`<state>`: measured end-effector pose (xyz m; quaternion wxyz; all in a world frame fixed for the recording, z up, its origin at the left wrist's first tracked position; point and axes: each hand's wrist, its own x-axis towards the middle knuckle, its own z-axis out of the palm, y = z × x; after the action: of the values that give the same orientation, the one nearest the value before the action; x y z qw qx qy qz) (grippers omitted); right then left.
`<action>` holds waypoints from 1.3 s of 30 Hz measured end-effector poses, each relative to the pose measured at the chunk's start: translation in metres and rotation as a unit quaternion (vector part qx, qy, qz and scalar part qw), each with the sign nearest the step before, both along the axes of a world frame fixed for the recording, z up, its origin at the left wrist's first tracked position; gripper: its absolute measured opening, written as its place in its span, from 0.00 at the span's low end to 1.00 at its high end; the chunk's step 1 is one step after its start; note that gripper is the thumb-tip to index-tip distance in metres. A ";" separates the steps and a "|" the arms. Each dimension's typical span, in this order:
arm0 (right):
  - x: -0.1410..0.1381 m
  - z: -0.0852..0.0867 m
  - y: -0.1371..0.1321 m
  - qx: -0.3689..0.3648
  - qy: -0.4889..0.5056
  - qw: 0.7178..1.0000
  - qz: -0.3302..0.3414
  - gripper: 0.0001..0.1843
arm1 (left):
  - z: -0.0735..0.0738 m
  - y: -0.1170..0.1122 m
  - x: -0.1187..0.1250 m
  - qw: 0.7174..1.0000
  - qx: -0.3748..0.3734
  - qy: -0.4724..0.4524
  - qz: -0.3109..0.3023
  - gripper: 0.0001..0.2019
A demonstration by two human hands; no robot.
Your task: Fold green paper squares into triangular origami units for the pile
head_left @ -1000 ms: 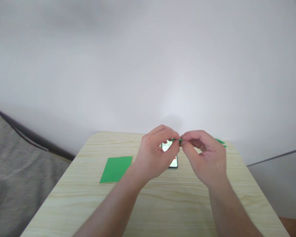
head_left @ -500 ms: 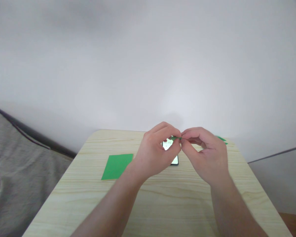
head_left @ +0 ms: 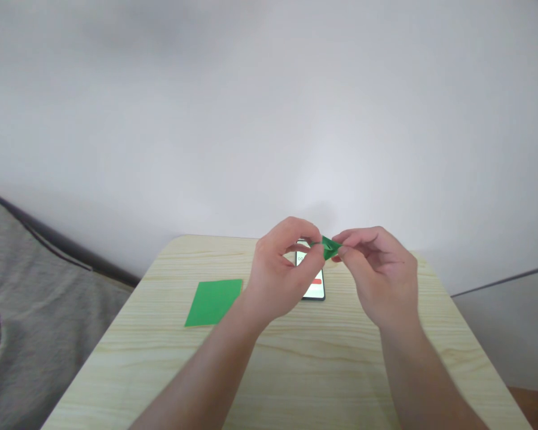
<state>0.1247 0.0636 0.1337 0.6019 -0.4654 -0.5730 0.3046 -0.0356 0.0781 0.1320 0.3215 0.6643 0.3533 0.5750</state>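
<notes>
Between my two hands is a small piece of folded green paper (head_left: 329, 247), its folds partly spread so that a darker inside shows. My left hand (head_left: 280, 272) pinches its left end between thumb and fingers. On the other side, my right hand (head_left: 381, 275) grips the right corner with thumb and forefinger. Both hands are raised over the far part of the table. Below and behind the left fingers lies a phone (head_left: 314, 291) with a lit screen, partly covered by that hand. A flat square of green paper (head_left: 213, 301) rests left of my left forearm.
The light wood-grain table (head_left: 314, 370) reaches back to a white wall (head_left: 269, 119). Grey fabric (head_left: 49, 334) with a dark cord lies beyond the table's left side.
My hands have moved slightly apart, and the folded paper between them has opened out and shows more. The right hand now hides the green pieces at the table's far right.
</notes>
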 end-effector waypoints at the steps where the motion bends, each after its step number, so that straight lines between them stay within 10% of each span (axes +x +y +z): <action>1: 0.000 0.000 0.001 -0.005 0.024 1.000 0.008 0.05 | 0.000 0.000 0.000 1.000 -0.007 -0.019 -0.005 0.05; 13: 0.005 -0.001 0.008 -0.056 0.093 0.990 0.086 0.11 | -0.005 0.006 0.004 0.986 -0.002 -0.155 -0.055 0.04; 39: 0.018 0.000 0.012 -0.176 0.049 0.971 0.155 0.06 | -0.003 0.008 -0.004 0.987 -0.077 -0.090 -0.106 0.09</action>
<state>0.1431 0.0759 0.1337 0.4829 -0.4543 -0.5455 0.5127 -0.0398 0.0858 0.1286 0.4611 0.6165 0.2938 0.5666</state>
